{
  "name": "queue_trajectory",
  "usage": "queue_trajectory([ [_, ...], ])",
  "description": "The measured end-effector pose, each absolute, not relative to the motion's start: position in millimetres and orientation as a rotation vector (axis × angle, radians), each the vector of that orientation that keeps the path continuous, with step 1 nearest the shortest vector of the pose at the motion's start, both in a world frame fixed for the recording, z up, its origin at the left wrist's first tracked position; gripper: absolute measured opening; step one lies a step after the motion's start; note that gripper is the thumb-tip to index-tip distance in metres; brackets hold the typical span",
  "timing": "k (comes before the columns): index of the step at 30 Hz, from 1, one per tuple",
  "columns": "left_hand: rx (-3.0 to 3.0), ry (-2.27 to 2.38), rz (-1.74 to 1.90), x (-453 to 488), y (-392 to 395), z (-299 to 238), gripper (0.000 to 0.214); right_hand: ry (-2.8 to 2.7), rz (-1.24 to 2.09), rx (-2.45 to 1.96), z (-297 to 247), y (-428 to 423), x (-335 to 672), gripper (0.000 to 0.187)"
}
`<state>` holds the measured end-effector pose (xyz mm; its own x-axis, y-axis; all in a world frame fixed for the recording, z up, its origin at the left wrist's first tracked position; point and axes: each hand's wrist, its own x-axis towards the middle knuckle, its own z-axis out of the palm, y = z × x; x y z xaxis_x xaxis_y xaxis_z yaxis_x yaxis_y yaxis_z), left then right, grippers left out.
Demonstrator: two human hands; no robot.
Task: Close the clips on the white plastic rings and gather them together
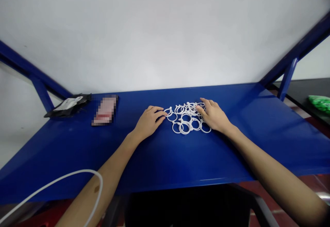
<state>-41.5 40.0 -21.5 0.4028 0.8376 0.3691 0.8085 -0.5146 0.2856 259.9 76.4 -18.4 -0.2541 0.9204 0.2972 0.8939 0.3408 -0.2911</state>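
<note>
Several thin white rings [186, 127], each with a small knob or eyelet, lie in a loose, overlapping cluster on the blue tabletop [165, 161]. My left hand [149, 121] reaches in from the left, its fingers stretched out and slightly apart. Its fingertips touch the edge of the leftmost ring [172, 117]. On the other side, my right hand [214, 116] rests against the cluster, fingers extended and thumb over the rings. It covers some of the rings at that edge. Neither hand visibly grips one.
A pixelated flat pink item [105, 110] lies at the back left, beside a black packet [68, 105] with a white label. A white cable [69, 174] loops over my left forearm. Blue frame bars [287, 77] rise at both ends. A green bundle [321, 103] sits far right.
</note>
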Motion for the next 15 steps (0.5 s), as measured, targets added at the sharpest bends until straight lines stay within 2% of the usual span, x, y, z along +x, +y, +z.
queue_trajectory([
  [4, 2.629, 1.444, 0.909, -38, 39, -20, 0.014, -2.144, -0.040, -1.490, -13, 72, 254, 0.066],
  [8, 2.698, 1.401, 1.112, -28, 30, -11, 0.014, -2.105, -0.030, -1.286, 5, 53, 241, 0.049],
  [11, 2.756, 1.364, 1.211, -20, 20, -3, 0.014, -2.115, 0.256, -1.128, 18, 33, 228, 0.036],
  [15, 2.896, 1.299, 1.260, -11, 10, 4, 0.013, -2.016, 0.739, -1.064, 21, 14, 214, 0.029],
])
